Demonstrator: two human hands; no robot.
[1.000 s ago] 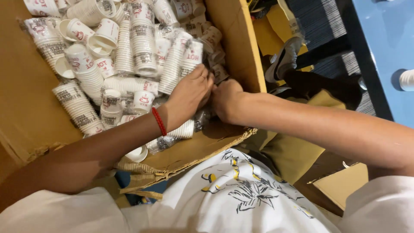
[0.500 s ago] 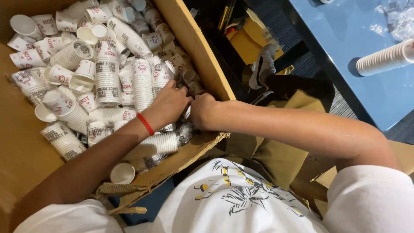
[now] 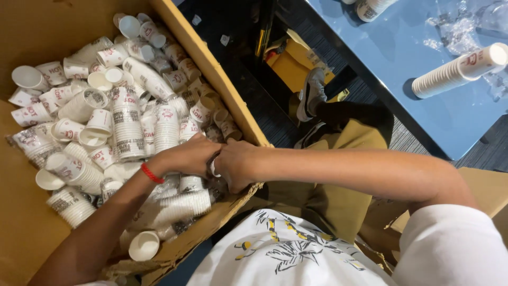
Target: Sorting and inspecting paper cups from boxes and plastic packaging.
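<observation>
Both hands have slid toward the box's (image 3: 222, 85) near corner. Left hand (image 3: 185, 156) and right hand (image 3: 235, 164) close together on a paper cup (image 3: 213, 167). Light and crushable, I'd say; best held gently round its sides.

The single head-worn camera looks steeply down from close above the person's chest. It faces a cardboard box (image 3: 222, 85) filled with paper cups (image 3: 127, 127) (left half), with a blue table (image 3: 402, 79) at upper right.
</observation>
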